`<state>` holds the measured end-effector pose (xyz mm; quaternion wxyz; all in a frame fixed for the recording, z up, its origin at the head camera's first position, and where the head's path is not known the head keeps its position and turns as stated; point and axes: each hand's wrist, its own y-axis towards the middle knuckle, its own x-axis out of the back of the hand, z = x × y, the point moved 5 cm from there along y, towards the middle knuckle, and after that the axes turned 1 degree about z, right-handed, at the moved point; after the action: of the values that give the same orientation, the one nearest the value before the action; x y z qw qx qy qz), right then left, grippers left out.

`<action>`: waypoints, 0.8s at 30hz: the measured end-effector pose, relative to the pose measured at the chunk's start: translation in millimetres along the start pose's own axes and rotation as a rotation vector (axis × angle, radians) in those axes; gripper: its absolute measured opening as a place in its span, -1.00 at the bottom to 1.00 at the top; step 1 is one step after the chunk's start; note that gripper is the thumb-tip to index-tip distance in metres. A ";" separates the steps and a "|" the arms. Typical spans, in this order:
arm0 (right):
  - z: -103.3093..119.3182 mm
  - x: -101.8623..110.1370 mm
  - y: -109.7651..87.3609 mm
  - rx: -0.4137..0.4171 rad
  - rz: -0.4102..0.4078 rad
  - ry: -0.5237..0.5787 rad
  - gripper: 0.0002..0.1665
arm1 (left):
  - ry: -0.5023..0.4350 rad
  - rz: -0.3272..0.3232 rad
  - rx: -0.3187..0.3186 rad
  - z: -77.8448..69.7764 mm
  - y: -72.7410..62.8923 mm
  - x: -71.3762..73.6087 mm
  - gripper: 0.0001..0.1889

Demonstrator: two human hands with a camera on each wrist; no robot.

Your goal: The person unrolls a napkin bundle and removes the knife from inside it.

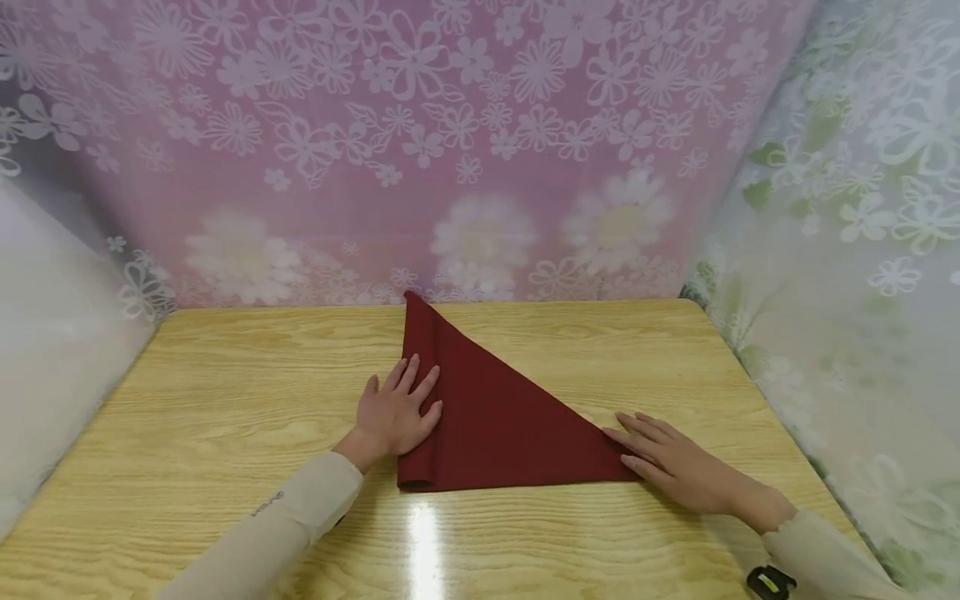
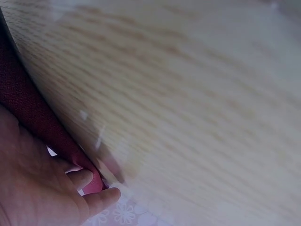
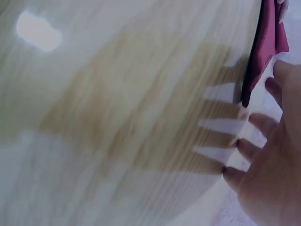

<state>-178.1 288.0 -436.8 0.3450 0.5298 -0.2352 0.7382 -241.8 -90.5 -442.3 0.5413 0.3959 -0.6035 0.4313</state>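
A dark red cloth point(image 1: 502, 408), folded into a triangle, lies on the wooden table, its left side turned over into a flat band. My left hand point(image 1: 397, 411) rests on that band with the fingers spread. In the left wrist view the cloth's edge point(image 2: 37, 108) runs beneath the left hand point(image 2: 42, 188). At the cloth's right corner, my right hand point(image 1: 686, 467) lies with straight fingers, the fingertips touching the tip. The right wrist view shows the right hand point(image 3: 275, 146) with fingers apart beside the cloth's pointed end point(image 3: 258, 61).
The wooden table point(image 1: 225, 400) has a glossy light reflection near its front. A pink flowered curtain point(image 1: 360, 167) hangs along its back edge, and pale flowered sheets point(image 1: 847, 250) stand at both sides. A dark strap point(image 1: 771, 582) sits by the right sleeve.
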 end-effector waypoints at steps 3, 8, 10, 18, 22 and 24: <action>1.7 -2.2 1.8 -0.030 -0.012 -0.017 -0.46 | 0.001 0.005 0.003 -1.1 0.4 0.0 -0.37; 12.0 -3.6 6.3 0.022 -0.069 -0.116 -0.45 | -0.002 -0.007 -0.001 -2.6 -0.2 1.1 -0.38; 15.3 -3.1 8.0 0.036 -0.073 -0.128 -0.45 | -0.008 -0.014 -0.001 -3.0 -0.4 1.1 -0.39; 18.5 -3.3 10.1 0.004 -0.028 -0.111 -0.45 | -0.022 -0.010 0.009 -2.5 -0.7 0.0 -0.39; 19.1 -4.2 10.6 0.018 -0.047 -0.099 -0.45 | -0.009 -0.008 0.010 -1.5 -0.7 -0.1 -0.38; 19.9 -4.1 11.2 0.031 -0.054 -0.095 -0.45 | 0.008 -0.011 0.010 -1.1 -0.7 0.0 -0.38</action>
<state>-173.5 265.5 -433.9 0.3448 0.5757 -0.2256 0.7063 -240.8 -89.7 -442.2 0.5439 0.4001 -0.5970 0.4331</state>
